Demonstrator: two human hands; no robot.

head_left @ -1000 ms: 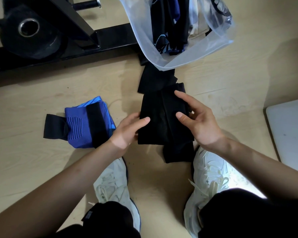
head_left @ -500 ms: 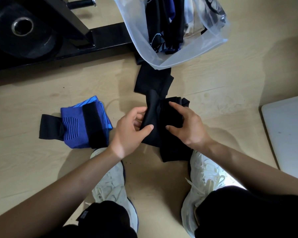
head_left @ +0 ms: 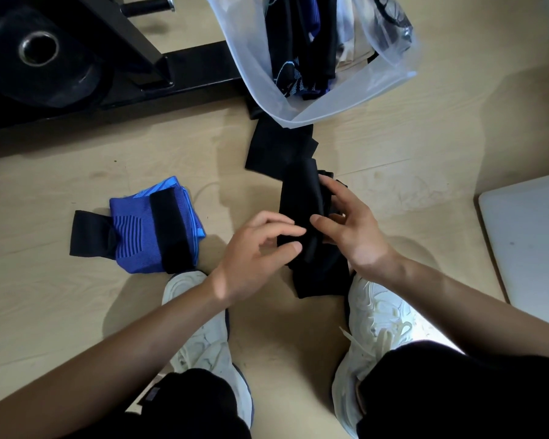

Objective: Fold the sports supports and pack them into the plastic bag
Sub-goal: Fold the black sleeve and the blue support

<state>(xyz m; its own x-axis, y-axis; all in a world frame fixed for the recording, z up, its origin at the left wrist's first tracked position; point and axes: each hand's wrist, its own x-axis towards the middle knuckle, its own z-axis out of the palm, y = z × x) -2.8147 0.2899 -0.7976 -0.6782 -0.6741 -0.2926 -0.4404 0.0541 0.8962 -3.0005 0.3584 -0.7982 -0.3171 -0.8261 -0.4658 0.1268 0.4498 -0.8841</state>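
A black sports support [head_left: 301, 198] is folded lengthwise and lifted off the wooden floor between my hands. My left hand [head_left: 260, 251] pinches its near left edge with thumb and fingers. My right hand [head_left: 349, 229] grips its right side. More black fabric [head_left: 317, 277] lies under it by my right shoe, and another black piece [head_left: 276, 147] lies beyond it. A blue support [head_left: 152, 226] with black straps lies folded on the floor to the left. The clear plastic bag [head_left: 257, 77] lies open at the top, holding several dark and pale supports.
A black weight plate [head_left: 38, 55] and black metal gym frame [head_left: 184, 68] stand at the top left. A white board [head_left: 533, 242] lies at the right edge. My white shoes [head_left: 377, 315] stand on the floor below the hands.
The black support lay flat under my hands; both hands have folded it along its length into a narrow strip and raised it from the floor.
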